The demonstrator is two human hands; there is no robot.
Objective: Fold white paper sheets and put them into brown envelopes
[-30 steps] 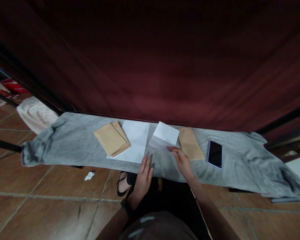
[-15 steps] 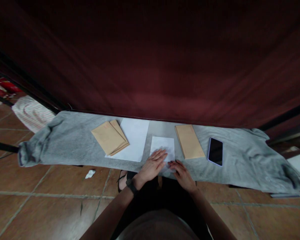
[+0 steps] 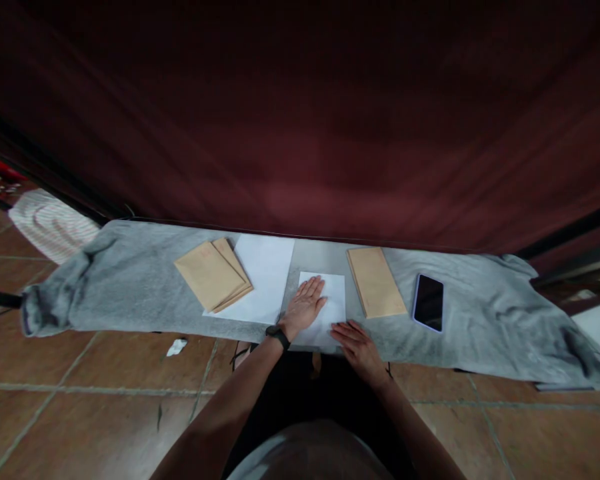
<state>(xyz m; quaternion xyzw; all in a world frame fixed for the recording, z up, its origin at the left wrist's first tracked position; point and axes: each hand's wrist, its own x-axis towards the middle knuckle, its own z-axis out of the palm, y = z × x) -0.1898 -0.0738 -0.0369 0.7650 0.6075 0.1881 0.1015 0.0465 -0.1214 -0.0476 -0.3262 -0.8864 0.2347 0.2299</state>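
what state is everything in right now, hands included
left hand: open, flat on the small white paper
small white paper: lying flat
right hand: fingers at that paper's right edge
left brown envelopes: fanned
large white paper: flat, partly covered
right brown envelopes: stacked
phone: face up, screen dark
grey cloth: spread, rumpled at ends

Smooth matt paper sheet (image 3: pixel 336 299), papery envelopes (image 3: pixel 207 275), glossy phone screen (image 3: pixel 429 303), fuzzy grey cloth (image 3: pixel 125 280).
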